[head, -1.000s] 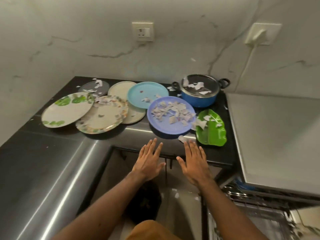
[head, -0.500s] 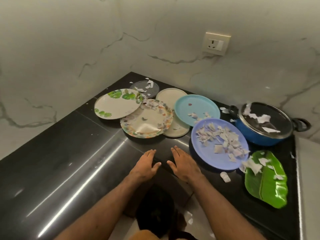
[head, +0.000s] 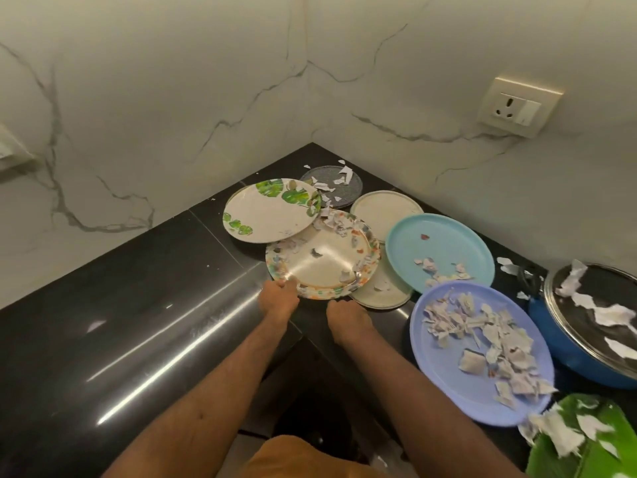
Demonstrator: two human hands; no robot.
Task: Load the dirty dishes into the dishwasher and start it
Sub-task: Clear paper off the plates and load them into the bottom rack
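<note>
Now the left hand [head: 279, 298] is pinching the round flowery-rimmed plate [head: 327, 260]; the right hand [head: 344, 315] is hiding its grip. Lifting flat seems best: paper scraps [head: 337, 222] are lying beyond the grip.

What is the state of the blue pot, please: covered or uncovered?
Covered: a lid sits flat across the blue pot, with torn paper scraps lying on top.

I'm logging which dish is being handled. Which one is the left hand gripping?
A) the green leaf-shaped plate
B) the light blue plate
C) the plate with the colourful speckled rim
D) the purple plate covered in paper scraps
C: the left hand has its fingers curled over the near edge of the colourful-rimmed plate.
</note>
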